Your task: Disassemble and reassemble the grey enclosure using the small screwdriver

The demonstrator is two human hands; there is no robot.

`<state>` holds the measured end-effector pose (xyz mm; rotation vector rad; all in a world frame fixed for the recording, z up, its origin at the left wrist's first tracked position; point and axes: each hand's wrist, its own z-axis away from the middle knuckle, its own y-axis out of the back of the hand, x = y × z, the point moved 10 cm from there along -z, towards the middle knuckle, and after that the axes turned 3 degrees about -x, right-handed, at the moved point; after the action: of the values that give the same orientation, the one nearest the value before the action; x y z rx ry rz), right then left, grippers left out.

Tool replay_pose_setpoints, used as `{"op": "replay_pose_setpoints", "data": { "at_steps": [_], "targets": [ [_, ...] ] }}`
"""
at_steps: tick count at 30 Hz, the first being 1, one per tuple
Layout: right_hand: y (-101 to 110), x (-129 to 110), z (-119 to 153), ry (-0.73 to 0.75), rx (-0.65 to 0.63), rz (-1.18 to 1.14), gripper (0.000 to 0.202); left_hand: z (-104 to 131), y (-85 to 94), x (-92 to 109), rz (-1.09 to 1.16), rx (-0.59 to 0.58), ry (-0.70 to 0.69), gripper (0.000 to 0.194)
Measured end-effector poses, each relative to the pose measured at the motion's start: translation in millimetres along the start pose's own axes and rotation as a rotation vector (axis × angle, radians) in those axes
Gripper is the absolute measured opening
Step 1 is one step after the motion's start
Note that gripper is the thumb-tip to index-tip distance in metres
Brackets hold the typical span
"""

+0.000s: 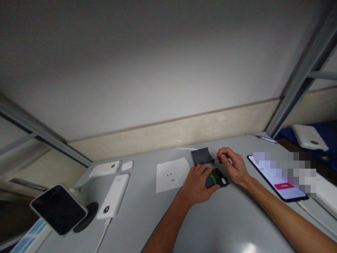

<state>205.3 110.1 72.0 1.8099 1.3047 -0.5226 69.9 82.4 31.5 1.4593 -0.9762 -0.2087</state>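
Note:
A small dark device with a green circuit board lies on the grey table. My left hand grips it from the left, fingers over its far edge and thumb along the near one. In my right hand a thin screwdriver is pinched by its handle, upright, its tip down at the board. Behind the device sits a dark grey cover. Several tiny dark pieces rest on a white paper sheet to the left.
At left are white power banks, a small white case and a dark-screened device on a stand. A lit phone with a cable lies right; a pen-like tool is at the back edge.

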Motion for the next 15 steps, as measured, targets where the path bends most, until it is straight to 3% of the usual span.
{"op": "replay_pose_setpoints", "data": {
  "at_steps": [15],
  "targets": [
    [-0.1,0.7,2.0,0.030,0.009,-0.009,0.019,-0.7,-5.3,-3.7,0.085,0.018,0.082,0.052]
  ]
}}
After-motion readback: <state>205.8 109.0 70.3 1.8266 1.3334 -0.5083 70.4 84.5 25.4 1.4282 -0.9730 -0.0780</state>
